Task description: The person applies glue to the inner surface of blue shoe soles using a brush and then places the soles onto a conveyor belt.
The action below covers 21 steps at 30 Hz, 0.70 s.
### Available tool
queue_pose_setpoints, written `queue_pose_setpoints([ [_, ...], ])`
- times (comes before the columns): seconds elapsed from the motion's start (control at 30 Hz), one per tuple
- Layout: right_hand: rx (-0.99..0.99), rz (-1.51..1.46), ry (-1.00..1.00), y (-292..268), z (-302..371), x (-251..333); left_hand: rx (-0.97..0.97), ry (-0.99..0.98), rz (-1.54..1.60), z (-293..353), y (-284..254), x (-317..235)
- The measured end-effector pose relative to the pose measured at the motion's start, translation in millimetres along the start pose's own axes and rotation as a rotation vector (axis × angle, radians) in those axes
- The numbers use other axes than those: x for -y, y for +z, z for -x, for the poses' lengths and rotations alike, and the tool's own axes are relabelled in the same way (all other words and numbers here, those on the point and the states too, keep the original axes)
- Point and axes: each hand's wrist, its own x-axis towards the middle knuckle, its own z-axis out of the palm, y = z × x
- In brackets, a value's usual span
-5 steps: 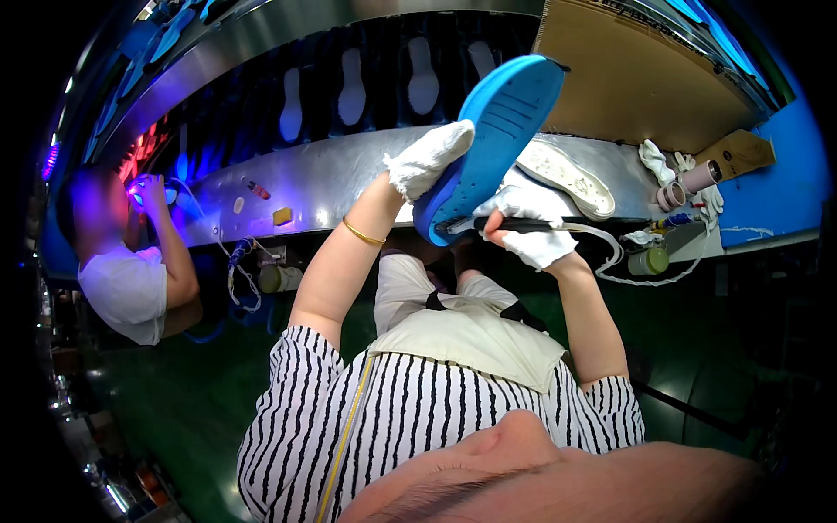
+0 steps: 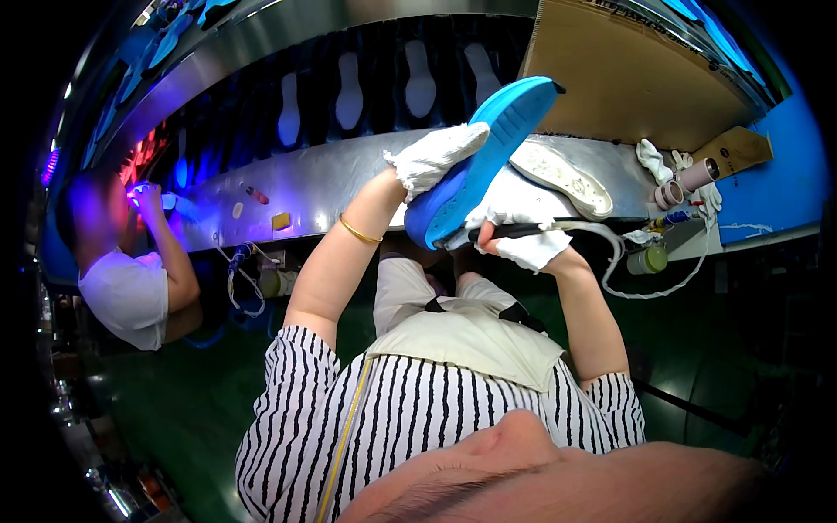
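Observation:
My left hand (image 2: 436,159), in a white glove, grips a blue shoe (image 2: 504,124) from its left side. The shoe is tilted, its toe up to the right and its underside showing grooves and small holes. In my right hand (image 2: 530,246), also gloved but with bare fingertips, is a brush (image 2: 513,230) with a black handle and a pale hose (image 2: 602,228) running from its end. The brush's tip is at the shoe's near end; whether it touches is hard to tell. A white shoe sole (image 2: 562,177) lies on the metal bench beyond my right hand.
Behind the metal bench (image 2: 336,170) stands a row of pale soles (image 2: 419,80) on a dark rack. A large cardboard sheet (image 2: 628,78) rises at right, near a pink cup (image 2: 697,175) and a green-lidded jar (image 2: 648,260). A co-worker (image 2: 126,292) sits at left.
The blue shoe has dropped slightly and turned, so its underside shows more narrowly. My left hand has rotated with it, and the brush remains at the near end.

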Motion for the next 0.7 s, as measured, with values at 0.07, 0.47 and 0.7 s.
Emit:
queue_pose_setpoints([
  [0.07,0.031,-0.095,0.069,-8.0,-1.6,2.1,-0.005,-0.029,-0.031,-6.1,1.1,-1.0],
  [0.47,-0.095,0.309,-0.134,-26.2,-11.1,-8.0,0.003,-0.106,-0.084,-7.0,2.5,-17.8],
  [0.7,-0.121,0.275,-0.338,-44.3,-3.8,-0.4,-0.070,0.143,0.231,10.9,-16.0,-13.5],
])
